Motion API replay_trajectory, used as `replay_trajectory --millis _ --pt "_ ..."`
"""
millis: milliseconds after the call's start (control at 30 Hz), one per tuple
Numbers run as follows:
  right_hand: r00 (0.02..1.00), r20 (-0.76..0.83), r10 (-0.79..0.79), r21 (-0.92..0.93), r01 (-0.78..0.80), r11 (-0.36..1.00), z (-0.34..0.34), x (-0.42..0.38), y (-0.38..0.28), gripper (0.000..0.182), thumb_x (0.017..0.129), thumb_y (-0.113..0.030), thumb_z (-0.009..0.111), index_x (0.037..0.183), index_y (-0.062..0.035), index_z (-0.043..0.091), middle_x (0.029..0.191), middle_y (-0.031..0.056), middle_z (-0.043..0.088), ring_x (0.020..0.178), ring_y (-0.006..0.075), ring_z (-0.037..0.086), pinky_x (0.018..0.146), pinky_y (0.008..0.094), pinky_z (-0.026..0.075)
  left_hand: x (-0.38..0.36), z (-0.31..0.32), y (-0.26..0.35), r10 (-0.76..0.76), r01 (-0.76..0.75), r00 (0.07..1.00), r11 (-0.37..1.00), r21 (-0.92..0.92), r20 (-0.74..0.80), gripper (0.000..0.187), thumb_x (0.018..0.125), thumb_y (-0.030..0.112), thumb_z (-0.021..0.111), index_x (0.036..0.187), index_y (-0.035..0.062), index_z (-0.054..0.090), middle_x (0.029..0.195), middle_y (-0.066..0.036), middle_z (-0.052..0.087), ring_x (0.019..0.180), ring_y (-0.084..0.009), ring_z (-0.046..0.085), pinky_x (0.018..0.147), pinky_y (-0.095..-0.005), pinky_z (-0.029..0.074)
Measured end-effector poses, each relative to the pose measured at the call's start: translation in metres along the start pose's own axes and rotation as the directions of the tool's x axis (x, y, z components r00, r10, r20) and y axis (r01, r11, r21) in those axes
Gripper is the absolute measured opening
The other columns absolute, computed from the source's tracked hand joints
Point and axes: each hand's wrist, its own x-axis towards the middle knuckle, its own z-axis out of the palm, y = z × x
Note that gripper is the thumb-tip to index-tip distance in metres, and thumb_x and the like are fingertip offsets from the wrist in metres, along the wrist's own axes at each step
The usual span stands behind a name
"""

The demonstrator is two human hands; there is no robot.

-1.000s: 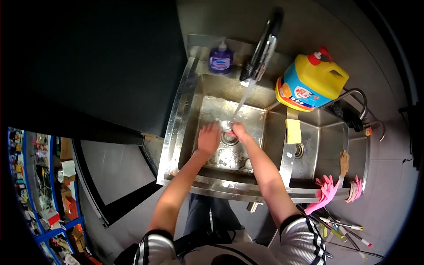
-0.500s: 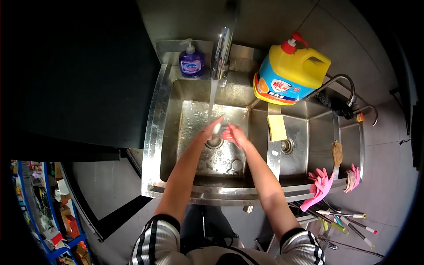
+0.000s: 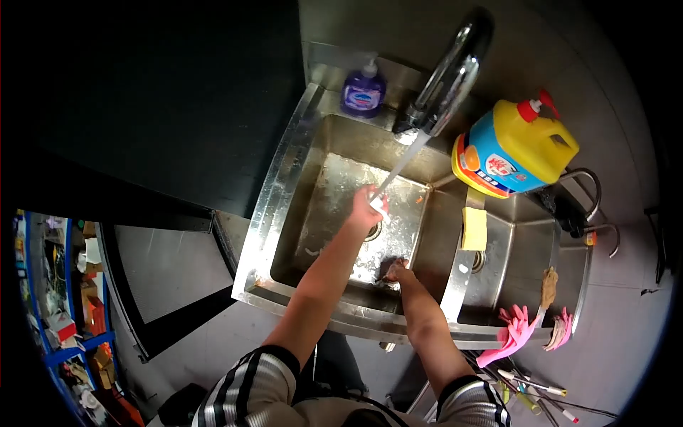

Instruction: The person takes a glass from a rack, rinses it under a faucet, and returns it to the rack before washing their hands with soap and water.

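Note:
My left hand [image 3: 362, 206] is in the large steel sink basin [image 3: 299, 220], under the running water. Its fingers curl around a small white object [image 3: 380, 206], partly covered by the hand and the splash. The stream falls from the chrome faucet [image 3: 447, 78] onto this hand. Lower and to the right, my right hand [image 3: 393, 270] reaches down close over the basin floor near the front wall. It is in shadow and blurred, so I cannot tell what its fingers hold. The drain [image 3: 373, 232] lies between the two hands.
A purple hand-soap bottle [image 3: 363, 94] and a big yellow detergent jug [image 3: 523, 149] stand along the back. A yellow cloth [image 3: 474, 228] hangs over the divider of the second basin. Pink gloves [image 3: 511, 336] and a tan glove [image 3: 548, 287] hang at the right.
My hands were together under the water and are now apart. The right has moved down toward the basin's front; the left stays at the stream with the white object. The view has shifted.

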Motion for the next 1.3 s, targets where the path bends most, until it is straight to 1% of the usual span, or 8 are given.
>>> replay_trajectory --millis 33,167,300,400,667,1100,1200,1300 --pt "0.991 -0.029 0.131 0.127 -0.126 0.984 -0.005 -0.005 -0.004 0.061 0.076 -0.037 0.049 0.121 0.0017 0.037 0.119 0.0176 0.042 0.116 0.0305 0.037 0.095 0.0427 0.028 0.013 -0.017 0.01 -0.227 0.207 0.971 0.954 0.218 0.073 0.025 0.078 0.034 0.049 0.072 0.01 0.047 0.069 -0.011 0.051 0.059 -0.0212 0.051 0.048 -0.0303 0.043" --pt "0.878 -0.071 0.473 0.69 -0.299 0.659 0.0 -0.015 -0.019 0.08 0.074 -0.037 0.058 0.132 -0.0039 0.014 0.134 0.0118 0.024 0.119 0.03 0.033 0.095 0.0378 0.033 0.025 -0.018 -0.016 0.407 -0.035 0.891 0.503 0.864 -0.201 0.033 0.076 0.04 0.057 0.097 0.0142 0.053 0.089 -0.012 0.05 0.07 -0.0175 0.05 0.043 -0.0321 0.043" --pt "0.831 -0.115 0.545 0.821 -0.23 0.523 -0.004 -0.039 -0.022 0.078 0.073 -0.034 0.06 0.13 -0.0035 0.017 0.13 0.02 0.024 0.116 0.0376 0.034 0.096 0.0391 0.034 0.003 -0.024 0.0 0.019 -0.037 0.999 0.648 0.761 0.033 0.055 0.061 0.03 0.076 0.105 0.0082 0.052 0.098 -0.008 0.048 0.08 -0.015 0.048 0.049 -0.0314 0.047" --pt "0.795 -0.243 0.555 0.678 -0.271 0.684 -0.036 -0.095 -0.04 0.083 0.066 -0.049 0.061 0.128 -0.0047 0.028 0.12 0.0204 0.043 0.114 0.0329 0.04 0.094 0.043 0.032 -0.014 -0.02 0.024 0.176 0.152 0.947 0.489 0.859 -0.268 0.058 0.056 0.032 0.078 0.1 0.0021 0.054 0.089 -0.007 0.053 0.08 -0.0156 0.051 0.05 -0.0301 0.048" --pt "0.346 -0.716 0.606 0.694 0.45 0.562 -0.158 -0.128 -0.072 0.064 0.056 -0.018 0.074 0.112 -0.0059 0.045 0.095 0.0192 0.057 0.089 0.0327 0.055 0.079 0.0351 0.045 -0.067 -0.048 0.069 0.655 0.235 0.742 -0.053 0.971 -0.143 0.068 0.06 0.046 0.065 0.109 0.0015 0.049 0.11 -0.02 0.053 0.102 -0.0338 0.052 0.084 -0.0395 0.043" --pt "0.398 -0.449 0.8 0.634 0.773 -0.028 -0.196 -0.053 -0.055 0.036 0.072 -0.027 0.061 0.098 -0.0037 0.049 0.093 0.0147 0.054 0.085 0.0235 0.054 0.068 0.036 0.047 -0.137 -0.04 0.086 0.585 0.031 0.811 0.01 0.999 -0.031 0.057 0.066 0.035 0.064 0.109 0.0007 0.051 0.101 -0.021 0.057 0.097 -0.0332 0.054 0.081 -0.0362 0.042" --pt "0.771 -0.462 0.439 0.374 0.618 -0.692 -0.206 -0.108 -0.061 0.034 0.078 -0.026 0.053 0.1 0.0001 0.049 0.095 0.0161 0.054 0.084 0.0274 0.053 0.072 0.039 0.048 -0.124 -0.061 0.083 0.639 -0.108 0.764 -0.007 0.994 0.087 0.057 0.066 0.035 0.064 0.109 0.0 0.051 0.101 -0.022 0.057 0.097 -0.0336 0.054 0.082 -0.0355 0.042" --pt "0.769 -0.615 0.177 0.096 0.295 -0.951 -0.201 -0.099 -0.056 0.026 0.085 -0.02 0.036 0.095 -0.0015 0.051 0.099 0.0157 0.055 0.093 0.0296 0.052 0.078 0.0441 0.046 -0.136 -0.052 0.081 0.648 -0.106 0.76 0.058 0.993 0.043 0.056 0.068 0.033 0.064 0.109 -0.0028 0.05 0.1 -0.021 0.058 0.097 -0.0312 0.055 0.081 -0.0336 0.042"
